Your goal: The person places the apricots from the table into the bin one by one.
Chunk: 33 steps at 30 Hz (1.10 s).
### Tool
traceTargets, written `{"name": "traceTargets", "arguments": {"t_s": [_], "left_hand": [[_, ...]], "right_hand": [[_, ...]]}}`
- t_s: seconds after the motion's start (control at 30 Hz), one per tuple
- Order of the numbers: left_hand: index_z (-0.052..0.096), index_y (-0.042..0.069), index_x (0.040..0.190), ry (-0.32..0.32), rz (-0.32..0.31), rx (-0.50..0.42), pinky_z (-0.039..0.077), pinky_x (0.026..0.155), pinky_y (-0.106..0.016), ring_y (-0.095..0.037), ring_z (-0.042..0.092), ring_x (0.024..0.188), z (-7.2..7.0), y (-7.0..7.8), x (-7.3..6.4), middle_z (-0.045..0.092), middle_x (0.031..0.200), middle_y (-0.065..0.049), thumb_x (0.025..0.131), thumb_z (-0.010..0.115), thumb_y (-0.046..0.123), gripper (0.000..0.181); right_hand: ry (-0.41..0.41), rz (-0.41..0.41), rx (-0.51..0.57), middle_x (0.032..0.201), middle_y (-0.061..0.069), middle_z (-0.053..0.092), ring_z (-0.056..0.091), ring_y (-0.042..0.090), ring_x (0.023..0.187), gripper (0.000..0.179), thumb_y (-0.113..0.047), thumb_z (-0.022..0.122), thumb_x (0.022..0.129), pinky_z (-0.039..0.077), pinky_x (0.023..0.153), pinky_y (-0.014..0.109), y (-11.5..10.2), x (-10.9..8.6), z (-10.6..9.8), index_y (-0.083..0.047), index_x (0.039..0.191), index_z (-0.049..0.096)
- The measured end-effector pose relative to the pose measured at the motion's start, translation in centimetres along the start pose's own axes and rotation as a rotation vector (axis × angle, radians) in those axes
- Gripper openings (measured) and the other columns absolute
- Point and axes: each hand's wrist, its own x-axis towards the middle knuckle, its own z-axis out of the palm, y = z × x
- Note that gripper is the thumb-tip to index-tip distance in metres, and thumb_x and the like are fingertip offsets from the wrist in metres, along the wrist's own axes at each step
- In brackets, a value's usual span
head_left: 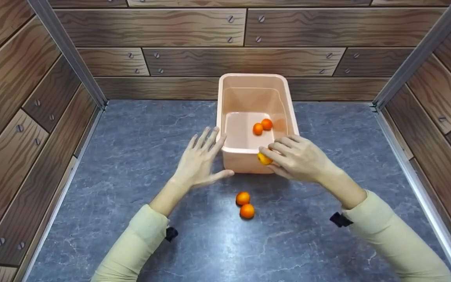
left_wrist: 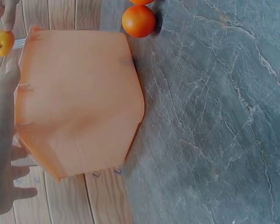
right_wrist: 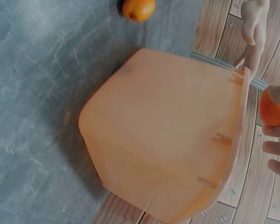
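My right hand (head_left: 302, 158) pinches a yellow-orange small orange (head_left: 264, 158) between thumb and fingers, over the near right corner of a peach plastic bin (head_left: 245, 161). In the right wrist view that fruit (right_wrist: 270, 109) shows above the bin's rim level. My left hand (head_left: 198, 160) is spread with straight fingers beside the bin's near left corner, fingertips right at the rim, holding nothing. Inside the bin, two oranges (head_left: 262, 127) lie together on the floor. Two more, one orange (head_left: 243, 198) and another orange (head_left: 247, 211), sit close together on the tabletop in front of the bin.
The grey marbled tabletop (head_left: 131, 156) runs back to a wood-patterned wall (head_left: 194, 29), with similar panels on both sides. Metal rails (head_left: 67, 51) line the corners. The bin stands near the back wall. A dark strap piece (head_left: 341, 219) shows at each cuff.
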Motion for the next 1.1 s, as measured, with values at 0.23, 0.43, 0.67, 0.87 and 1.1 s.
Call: {"name": "traceTargets", "arguments": {"t_s": [0.23, 0.43, 0.67, 0.87, 1.1], "left_hand": [[0.019, 0.021, 0.171, 0.001, -0.003, -0.003, 0.032, 0.129, -0.058, -0.037, 0.025, 0.164, -0.1, 0.0, 0.1, 0.021, 0.178, -0.012, 0.089, 0.049, 0.087, 0.109], [0.017, 0.021, 0.171, -0.007, -0.009, -0.02, 0.032, 0.128, -0.058, -0.036, 0.024, 0.164, -0.1, 0.0, 0.2, 0.02, 0.178, -0.012, 0.089, 0.049, 0.087, 0.11], [0.017, 0.021, 0.171, -0.005, -0.01, -0.017, 0.031, 0.129, -0.058, -0.036, 0.024, 0.165, -0.1, 0.0, 0.3, 0.02, 0.178, -0.012, 0.089, 0.048, 0.087, 0.11], [0.017, 0.021, 0.171, -0.017, -0.016, -0.02, 0.029, 0.13, -0.058, -0.036, 0.022, 0.165, 0.0, 0.0, 0.2, 0.019, 0.178, -0.012, 0.089, 0.048, 0.087, 0.11], [0.019, 0.02, 0.171, -0.019, -0.017, -0.017, 0.029, 0.13, -0.058, -0.036, 0.023, 0.165, 0.1, 0.0, 0.1, 0.018, 0.178, -0.011, 0.089, 0.049, 0.087, 0.11]], "right_hand": [[0.0, 0.019, -0.009, 0.101, 0.009, 0.079, 0.073, 0.029, 0.087, 0.041, -0.037, 0.073, 0.093, 0.061, 0.075, 0.04, 1.6, 0.4, 0.1, -0.011, 0.124, 0.073], [-0.007, 0.069, 0.015, 0.101, 0.007, 0.08, 0.073, 0.028, 0.086, 0.044, -0.038, 0.08, 0.09, 0.06, 0.073, 0.039, 3.1, 0.5, 0.7, -0.011, 0.124, 0.075], [-0.038, 0.12, 0.041, 0.103, 0.01, 0.079, 0.072, 0.03, 0.091, 0.046, -0.036, 0.081, 0.088, 0.061, 0.075, 0.042, 4.4, 0.3, 1.7, -0.009, 0.125, 0.075], [-0.063, 0.18, 0.064, 0.102, 0.008, 0.077, 0.071, 0.029, 0.086, 0.044, -0.035, 0.079, 0.092, 0.06, 0.07, 0.041, 4.9, 0.0, 2.6, -0.01, 0.127, 0.074], [-0.08, 0.211, 0.074, 0.11, 0.009, 0.078, 0.074, 0.032, 0.091, 0.042, -0.035, 0.077, 0.093, 0.061, 0.074, 0.044, 5.5, -0.2, 3.9, -0.01, 0.127, 0.074]]}}
